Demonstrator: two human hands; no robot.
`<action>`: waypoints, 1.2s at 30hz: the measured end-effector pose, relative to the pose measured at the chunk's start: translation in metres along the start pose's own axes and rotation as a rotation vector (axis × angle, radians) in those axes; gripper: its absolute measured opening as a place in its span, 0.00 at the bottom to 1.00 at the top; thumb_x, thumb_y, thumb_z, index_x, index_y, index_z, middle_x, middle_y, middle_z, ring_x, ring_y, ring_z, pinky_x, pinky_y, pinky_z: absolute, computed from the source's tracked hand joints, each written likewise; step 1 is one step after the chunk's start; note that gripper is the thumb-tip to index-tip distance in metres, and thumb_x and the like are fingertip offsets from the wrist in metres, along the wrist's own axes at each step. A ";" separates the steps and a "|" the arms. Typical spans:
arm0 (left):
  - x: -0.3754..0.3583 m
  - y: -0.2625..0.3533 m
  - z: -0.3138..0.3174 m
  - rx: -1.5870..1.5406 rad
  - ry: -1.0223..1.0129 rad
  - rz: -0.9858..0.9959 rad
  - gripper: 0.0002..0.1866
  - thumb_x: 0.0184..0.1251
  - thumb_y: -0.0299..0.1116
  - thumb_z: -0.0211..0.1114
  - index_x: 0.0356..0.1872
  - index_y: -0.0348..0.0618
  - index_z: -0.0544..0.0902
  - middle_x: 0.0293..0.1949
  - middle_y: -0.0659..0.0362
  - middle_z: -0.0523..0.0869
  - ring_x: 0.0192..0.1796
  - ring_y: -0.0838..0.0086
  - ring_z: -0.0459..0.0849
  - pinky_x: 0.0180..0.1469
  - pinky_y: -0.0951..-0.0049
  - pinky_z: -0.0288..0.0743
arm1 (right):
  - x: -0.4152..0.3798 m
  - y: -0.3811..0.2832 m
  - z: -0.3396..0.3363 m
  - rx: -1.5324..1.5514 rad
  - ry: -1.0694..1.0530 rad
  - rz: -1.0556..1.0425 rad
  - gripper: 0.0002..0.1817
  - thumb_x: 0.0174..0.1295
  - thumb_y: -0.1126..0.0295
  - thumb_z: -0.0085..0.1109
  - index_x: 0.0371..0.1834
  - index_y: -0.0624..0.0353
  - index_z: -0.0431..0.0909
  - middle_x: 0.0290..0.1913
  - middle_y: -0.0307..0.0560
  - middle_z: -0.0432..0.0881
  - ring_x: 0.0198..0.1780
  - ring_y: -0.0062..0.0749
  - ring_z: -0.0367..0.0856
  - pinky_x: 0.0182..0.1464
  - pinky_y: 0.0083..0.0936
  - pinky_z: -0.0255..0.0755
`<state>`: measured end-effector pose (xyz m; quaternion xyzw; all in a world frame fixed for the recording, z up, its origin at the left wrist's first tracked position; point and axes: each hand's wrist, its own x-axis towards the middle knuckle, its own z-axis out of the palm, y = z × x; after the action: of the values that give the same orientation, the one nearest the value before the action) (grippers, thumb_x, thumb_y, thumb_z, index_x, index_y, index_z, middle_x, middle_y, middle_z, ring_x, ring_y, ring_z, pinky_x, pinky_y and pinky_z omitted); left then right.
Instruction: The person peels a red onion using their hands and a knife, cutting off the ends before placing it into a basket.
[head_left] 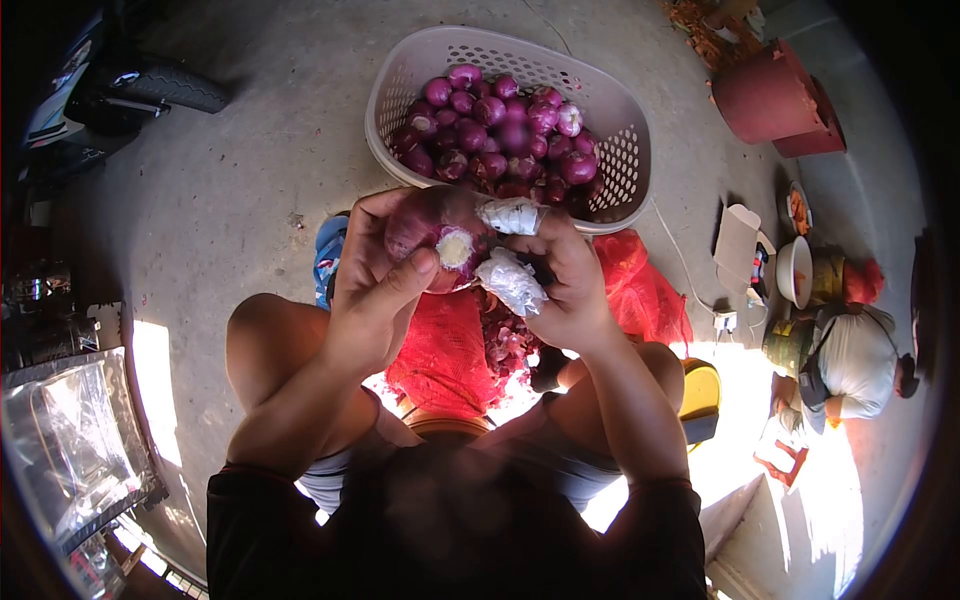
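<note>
Left hand (372, 285): wrapped around a red onion (432, 232), thumb pressed just beside the pale cut root end that faces the camera.
Right hand (562, 290): closed in a grip; two fingers (510, 282) are wrapped in white tape or cloth and touch the onion's right side. A dark object sits in this grip, too hidden to name.
Onion: held up between both hands, over the lap and just in front of the near rim of the basket; skin dark purple, partly peeled.
Basket (620, 120): pale plastic, perforated walls, on the floor ahead of the person, filled with peeled onions (495, 135).
Red sack (440, 350): mesh, lying across the lap under the hands, with purple peelings (510, 345) on it.
Knees: bare, on either side of the sack; the person sits low over the concrete floor (230, 190).
Right side: another person (850, 365) in a white top crouches by bowls (795, 270) and a red bucket (765, 95).
Left side: clear plastic sheeting (70, 440) and a tyre (170, 88).
</note>
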<state>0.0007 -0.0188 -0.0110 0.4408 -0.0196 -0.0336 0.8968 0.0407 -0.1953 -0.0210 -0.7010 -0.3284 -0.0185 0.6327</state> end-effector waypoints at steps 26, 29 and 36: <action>0.003 0.008 0.001 -0.279 0.017 -0.101 0.30 0.58 0.34 0.49 0.63 0.38 0.57 0.60 0.47 0.66 0.62 0.55 0.66 0.60 0.56 0.65 | 0.004 -0.006 -0.008 0.392 0.218 0.159 0.19 0.59 0.79 0.54 0.54 0.61 0.63 0.39 0.46 0.78 0.39 0.21 0.75 0.40 0.17 0.68; 0.003 0.005 -0.006 -0.325 -0.081 -0.094 0.30 0.58 0.33 0.48 0.64 0.38 0.56 0.60 0.46 0.66 0.61 0.53 0.66 0.59 0.55 0.67 | 0.007 -0.008 -0.010 0.280 0.209 0.140 0.20 0.58 0.81 0.53 0.54 0.61 0.63 0.35 0.41 0.76 0.29 0.17 0.70 0.30 0.13 0.62; 0.007 0.008 -0.002 -0.003 0.058 -0.047 0.29 0.59 0.28 0.53 0.63 0.38 0.57 0.57 0.50 0.68 0.58 0.62 0.70 0.58 0.62 0.67 | 0.006 -0.012 -0.033 -0.379 -0.110 0.211 0.31 0.47 0.75 0.65 0.55 0.64 0.62 0.31 0.50 0.80 0.34 0.40 0.82 0.37 0.27 0.72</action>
<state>0.0085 -0.0131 -0.0055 0.4407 0.0170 -0.0420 0.8965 0.0526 -0.2225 -0.0012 -0.8377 -0.2782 0.0247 0.4693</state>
